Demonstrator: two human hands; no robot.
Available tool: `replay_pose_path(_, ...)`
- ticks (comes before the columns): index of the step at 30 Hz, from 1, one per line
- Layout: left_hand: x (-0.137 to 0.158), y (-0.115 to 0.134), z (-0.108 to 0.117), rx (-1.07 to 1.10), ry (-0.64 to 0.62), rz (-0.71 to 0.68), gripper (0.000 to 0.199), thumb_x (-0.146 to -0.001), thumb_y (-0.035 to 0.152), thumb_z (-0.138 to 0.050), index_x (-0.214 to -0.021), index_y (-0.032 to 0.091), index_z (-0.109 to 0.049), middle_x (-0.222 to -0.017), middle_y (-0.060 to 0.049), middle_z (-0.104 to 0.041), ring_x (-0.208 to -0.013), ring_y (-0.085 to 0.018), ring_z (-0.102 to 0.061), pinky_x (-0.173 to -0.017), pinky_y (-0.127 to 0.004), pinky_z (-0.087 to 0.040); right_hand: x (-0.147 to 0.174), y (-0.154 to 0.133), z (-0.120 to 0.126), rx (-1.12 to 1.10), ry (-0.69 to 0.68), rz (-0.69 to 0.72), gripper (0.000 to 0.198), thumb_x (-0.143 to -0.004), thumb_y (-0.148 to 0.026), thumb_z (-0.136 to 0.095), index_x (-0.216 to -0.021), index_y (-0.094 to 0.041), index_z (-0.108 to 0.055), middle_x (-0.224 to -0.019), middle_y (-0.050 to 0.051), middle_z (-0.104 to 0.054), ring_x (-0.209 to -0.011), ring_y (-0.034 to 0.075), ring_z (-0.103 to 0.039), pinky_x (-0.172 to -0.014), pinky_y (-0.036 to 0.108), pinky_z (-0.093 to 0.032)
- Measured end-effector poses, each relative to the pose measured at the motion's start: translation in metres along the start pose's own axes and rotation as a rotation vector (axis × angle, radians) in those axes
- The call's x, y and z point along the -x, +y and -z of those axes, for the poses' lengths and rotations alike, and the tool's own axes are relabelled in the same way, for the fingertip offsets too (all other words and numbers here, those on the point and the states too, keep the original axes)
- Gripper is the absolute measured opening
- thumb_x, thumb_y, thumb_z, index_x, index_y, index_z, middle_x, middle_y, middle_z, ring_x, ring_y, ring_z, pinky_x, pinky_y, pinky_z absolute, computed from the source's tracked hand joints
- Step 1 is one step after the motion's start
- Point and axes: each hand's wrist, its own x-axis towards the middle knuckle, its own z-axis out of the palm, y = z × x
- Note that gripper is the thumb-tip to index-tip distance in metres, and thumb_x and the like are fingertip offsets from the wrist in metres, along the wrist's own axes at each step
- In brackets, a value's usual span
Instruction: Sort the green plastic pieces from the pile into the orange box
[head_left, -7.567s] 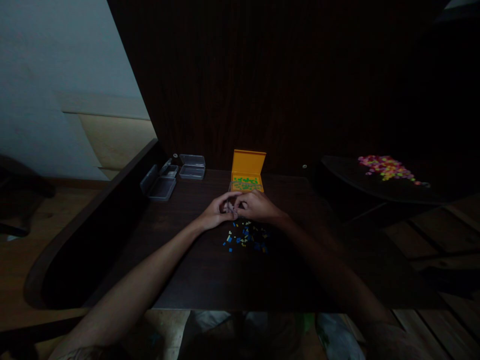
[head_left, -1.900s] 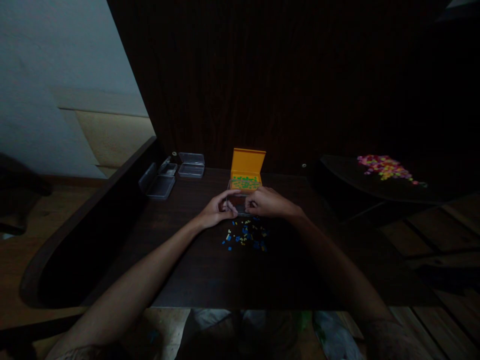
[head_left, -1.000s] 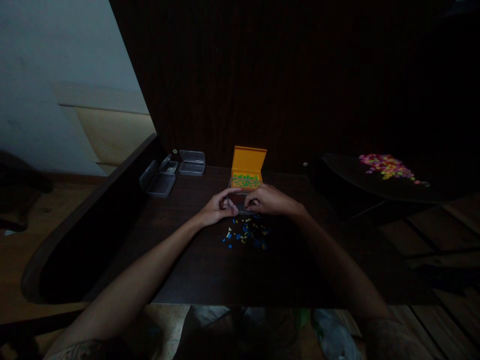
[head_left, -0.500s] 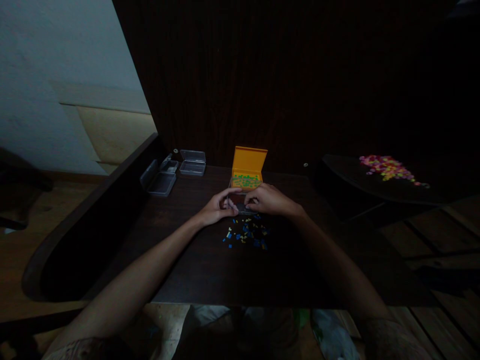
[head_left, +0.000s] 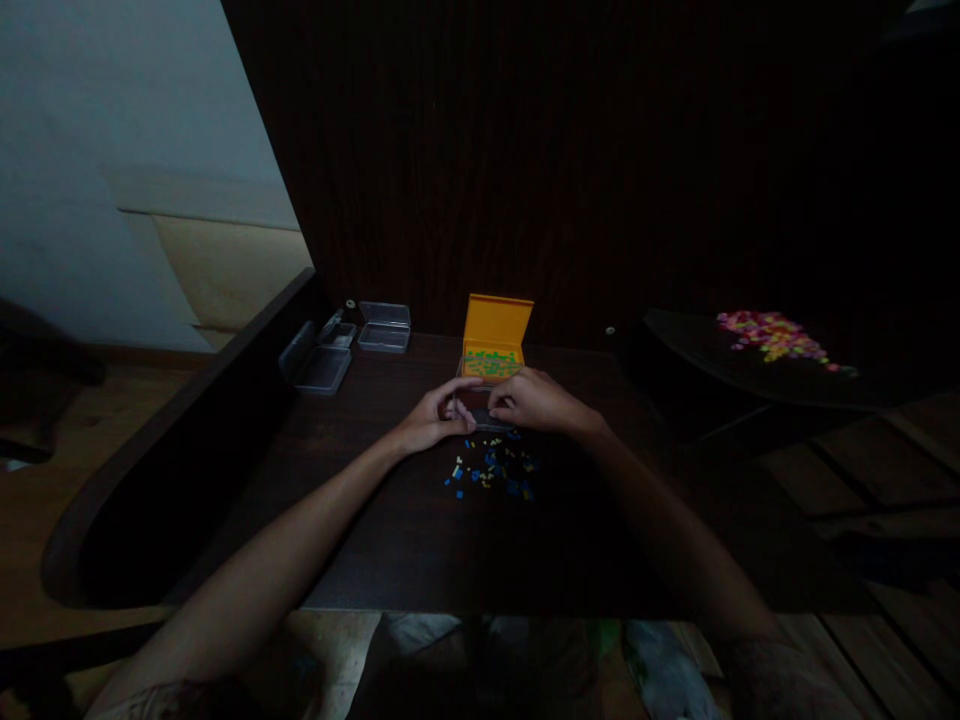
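A small clear plastic box lies on the dark tabletop, its lid raised toward the back. My left hand is curled around the box's left side, thumb at the front and fingers behind. Over the right part of the same box, my right hand has its fingertips pressed together; whatever is between them is hidden. Just in front of the hands, small blue and yellow pieces are scattered. Directly behind stands an open orange box with green pieces in its base.
Open clear cases sit at the back left, with another clear case beside them. A raised side panel bounds the desk on the left. To the right, a heap of pink and yellow beads rests on a dark curved surface.
Both hands keep nearly the same place at the clear box. The view has shifted very slightly; nothing else has visibly moved.
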Motion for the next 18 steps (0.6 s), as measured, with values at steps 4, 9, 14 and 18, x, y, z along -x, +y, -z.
replay_pose_path(4,0.0001,-0.0001,-0.0001,0.009,0.000,0.006,0.073,-0.069,0.018,-0.076,-0.136,0.013,-0.046,-0.076,-0.002,-0.069,-0.072,-0.014,-0.065,-0.074,-0.027,-0.049,0.0001,0.0002,-0.0010,0.008,0.028,-0.004,0.016,-0.083,-0.024,-0.060,-0.089,-0.023,-0.075,-0.083,0.002,-0.073,-0.075,0.016,-0.061,-0.065,0.025,-0.036)
replay_pose_path(9,0.0000,0.0005,-0.0007,0.004,0.001,-0.001,0.072,-0.069,0.018,-0.076,-0.135,0.013,-0.047,-0.074,-0.002,-0.068,-0.071,-0.014,-0.065,-0.073,-0.027,-0.048,0.0008,-0.0030,0.0000,0.015,0.013,-0.022,0.017,-0.084,-0.024,-0.059,-0.089,-0.023,-0.075,-0.082,0.002,-0.072,-0.073,0.015,-0.060,-0.063,0.025,-0.034)
replay_pose_path(14,0.0009,0.0027,-0.0012,-0.010,0.008,-0.003,0.070,-0.070,0.017,-0.076,-0.134,0.014,-0.048,-0.075,-0.001,-0.068,-0.070,-0.013,-0.064,-0.072,-0.026,-0.048,0.0013,-0.0066,0.0016,0.028,0.003,-0.022,0.017,-0.083,-0.024,-0.059,-0.088,-0.023,-0.075,-0.082,0.002,-0.072,-0.072,0.015,-0.060,-0.061,0.025,-0.033)
replay_pose_path(18,0.0005,0.0028,-0.0014,-0.018,0.012,0.006,0.071,-0.070,0.017,-0.076,-0.135,0.014,-0.048,-0.075,-0.001,-0.067,-0.070,-0.013,-0.064,-0.071,-0.026,-0.049,0.0010,-0.0055,0.0009,0.018,0.021,-0.020,0.017,-0.083,-0.024,-0.059,-0.088,-0.023,-0.075,-0.082,0.002,-0.072,-0.071,0.015,-0.060,-0.062,0.025,-0.034)
